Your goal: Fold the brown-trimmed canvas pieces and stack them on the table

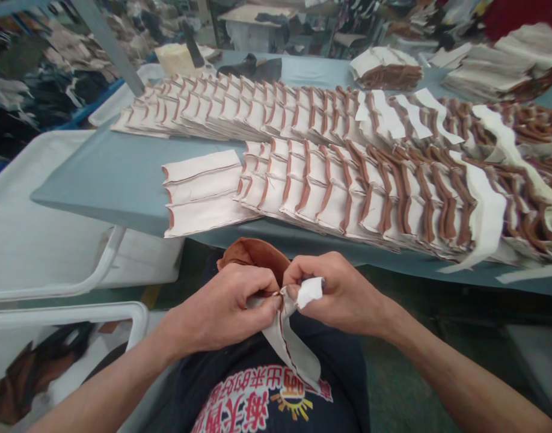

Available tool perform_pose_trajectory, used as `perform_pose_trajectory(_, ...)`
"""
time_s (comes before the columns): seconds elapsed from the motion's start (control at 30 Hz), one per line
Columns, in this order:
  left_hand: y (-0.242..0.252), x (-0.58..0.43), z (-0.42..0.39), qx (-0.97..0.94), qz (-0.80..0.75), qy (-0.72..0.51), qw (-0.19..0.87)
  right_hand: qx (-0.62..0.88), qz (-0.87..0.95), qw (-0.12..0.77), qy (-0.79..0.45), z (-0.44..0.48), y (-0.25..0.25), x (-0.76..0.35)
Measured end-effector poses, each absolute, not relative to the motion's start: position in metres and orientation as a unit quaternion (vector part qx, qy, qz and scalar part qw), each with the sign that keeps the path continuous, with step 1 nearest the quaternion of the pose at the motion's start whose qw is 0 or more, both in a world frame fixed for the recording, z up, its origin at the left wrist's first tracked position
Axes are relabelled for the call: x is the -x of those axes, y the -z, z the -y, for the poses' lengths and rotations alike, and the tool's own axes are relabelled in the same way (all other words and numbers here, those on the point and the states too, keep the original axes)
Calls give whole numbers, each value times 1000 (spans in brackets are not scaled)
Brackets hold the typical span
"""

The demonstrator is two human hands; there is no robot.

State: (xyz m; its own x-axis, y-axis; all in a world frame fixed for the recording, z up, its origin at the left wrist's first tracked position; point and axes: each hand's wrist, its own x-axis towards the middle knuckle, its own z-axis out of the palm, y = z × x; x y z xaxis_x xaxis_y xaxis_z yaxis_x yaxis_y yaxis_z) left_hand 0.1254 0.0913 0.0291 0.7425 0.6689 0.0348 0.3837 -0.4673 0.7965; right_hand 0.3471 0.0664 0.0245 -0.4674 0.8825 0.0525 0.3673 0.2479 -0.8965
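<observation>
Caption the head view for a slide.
Left hand and right hand grip fabric beside a table bearing overlapping pieces.

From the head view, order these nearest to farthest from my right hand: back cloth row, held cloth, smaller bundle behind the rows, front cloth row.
From the right hand:
1. Held cloth, in its grasp.
2. Front cloth row, directly ahead.
3. Back cloth row, behind that.
4. Smaller bundle, farther back, slightly right.

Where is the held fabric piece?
In the head view, lower centre, the fabric piece is pinched by left hand and right hand, over dark clothing.
</observation>
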Motion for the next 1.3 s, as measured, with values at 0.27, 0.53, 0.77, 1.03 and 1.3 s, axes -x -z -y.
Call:
perform_pose_trajectory(0.27, -31, -124, -99, -850, -324, -173, 377, 465, 707, 293, -446, -65, -15, -335)
perform_pose_trajectory(0.53, -35, -125, -102, -892, -257, -228, 292, 492, 687, 292, -449, -64, -21, -332)
perform_pose_trajectory(0.77, -30, -119, -101, -899, -206, -252, 294, 462, 616, 313, -556, -61, -17, -331)
perform_pose_trajectory(1.03, -20, -109, -106, -935, -131, -258, 205, 427, 550, 280, -660, -69, -27, -334)
perform_pose_trajectory(1.3, -11, -109, -112, -959, -114, -239, 102, 470, 531, 261, -655, -73, -19, -331)
